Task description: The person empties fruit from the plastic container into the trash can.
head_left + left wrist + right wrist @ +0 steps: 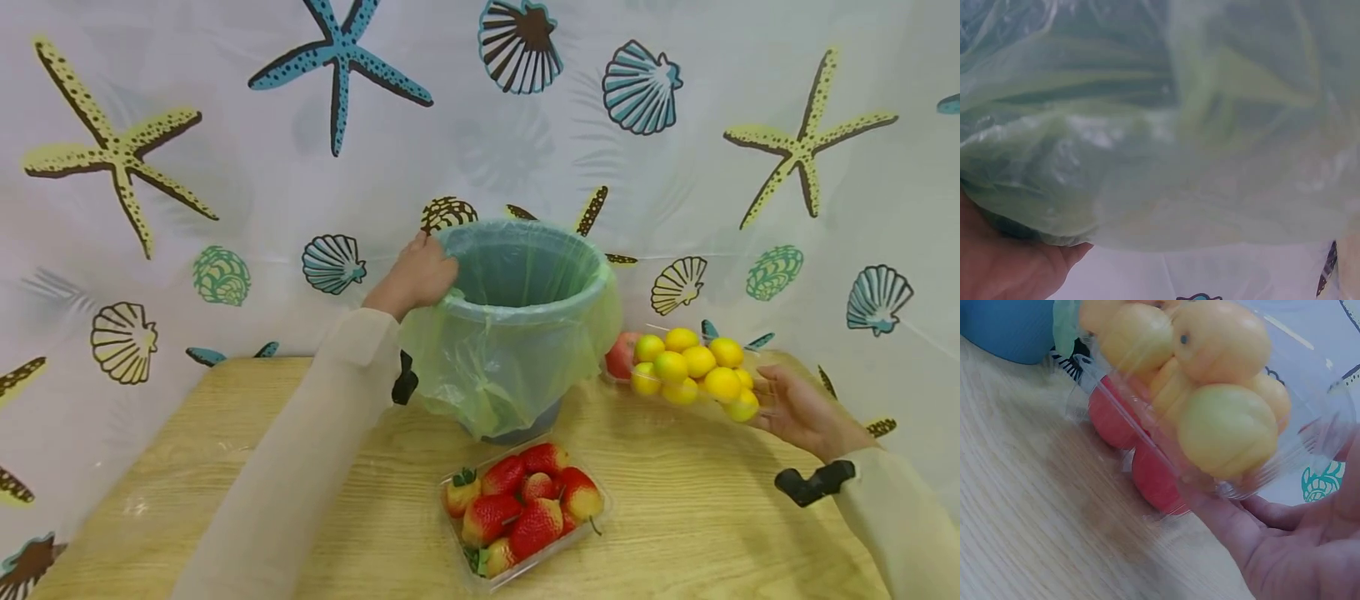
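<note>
My left hand (pixel 420 271) grips the left rim of a blue bin (pixel 525 427), where a thin pale-green bin liner (pixel 510 358) is folded over the edge. In the left wrist view the liner fills most of the picture, with my left hand (pixel 1010 269) low in the corner. At the right, my right hand (pixel 806 408) holds one end of a clear plastic container (pixel 1332 412), its fingers under and beside it. Small round yellow fruits (pixel 1229 431) are heaped inside. The container tilts above the table, overlapping red fruits (pixel 1160 475) behind it.
A clear tray (pixel 491 581) of strawberries (pixel 536 529) sits on the wooden table (pixel 675 508) in front of the bin. The red fruits lie in another clear pack right of the bin. A curtain (pixel 480 150) printed with shells and starfish hangs behind.
</note>
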The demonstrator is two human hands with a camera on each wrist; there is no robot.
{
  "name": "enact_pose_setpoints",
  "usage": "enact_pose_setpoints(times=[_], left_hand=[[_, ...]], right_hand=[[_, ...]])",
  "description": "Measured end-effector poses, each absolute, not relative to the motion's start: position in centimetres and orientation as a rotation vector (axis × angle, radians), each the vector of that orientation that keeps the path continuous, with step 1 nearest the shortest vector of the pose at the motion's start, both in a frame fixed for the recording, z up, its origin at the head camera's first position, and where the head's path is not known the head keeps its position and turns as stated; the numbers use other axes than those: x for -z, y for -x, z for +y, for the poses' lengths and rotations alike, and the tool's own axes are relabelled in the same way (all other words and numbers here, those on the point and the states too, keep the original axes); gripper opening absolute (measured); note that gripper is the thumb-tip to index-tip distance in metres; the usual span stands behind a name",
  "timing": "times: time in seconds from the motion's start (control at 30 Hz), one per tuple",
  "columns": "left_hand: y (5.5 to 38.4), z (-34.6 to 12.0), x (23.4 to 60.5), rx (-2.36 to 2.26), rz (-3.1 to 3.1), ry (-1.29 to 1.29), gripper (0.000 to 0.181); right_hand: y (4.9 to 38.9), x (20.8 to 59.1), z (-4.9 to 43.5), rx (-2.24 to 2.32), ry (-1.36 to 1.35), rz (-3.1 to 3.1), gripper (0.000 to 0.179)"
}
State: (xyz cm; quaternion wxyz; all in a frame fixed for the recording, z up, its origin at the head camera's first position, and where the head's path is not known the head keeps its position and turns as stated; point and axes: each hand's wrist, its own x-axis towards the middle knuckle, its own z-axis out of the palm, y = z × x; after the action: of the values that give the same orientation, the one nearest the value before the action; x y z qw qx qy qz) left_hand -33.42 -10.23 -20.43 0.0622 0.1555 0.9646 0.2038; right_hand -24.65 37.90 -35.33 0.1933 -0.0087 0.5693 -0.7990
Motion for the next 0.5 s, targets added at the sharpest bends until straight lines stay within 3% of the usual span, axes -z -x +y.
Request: enact_pose_setpoints(times=[0.23,0.4,0.5], left_hand=[[33.7,-10.5,21.0,-0.709,2.933,-0.449,0.059],[33.5,-10.3,20.9,-0.732,2.931,-0.448,0.059],[33.4,-10.2,20.9,-0.738,2.935,-0.459,0.058]], right_hand=[[24.9,35.3,37.2,2.377,0.03,1.41,0.045],[25.1,34.5,36.4,2.447,-0.177,1.528,0.027],[25.4,33.9,35.9,2.421,-0.271,1.616,0.058]])
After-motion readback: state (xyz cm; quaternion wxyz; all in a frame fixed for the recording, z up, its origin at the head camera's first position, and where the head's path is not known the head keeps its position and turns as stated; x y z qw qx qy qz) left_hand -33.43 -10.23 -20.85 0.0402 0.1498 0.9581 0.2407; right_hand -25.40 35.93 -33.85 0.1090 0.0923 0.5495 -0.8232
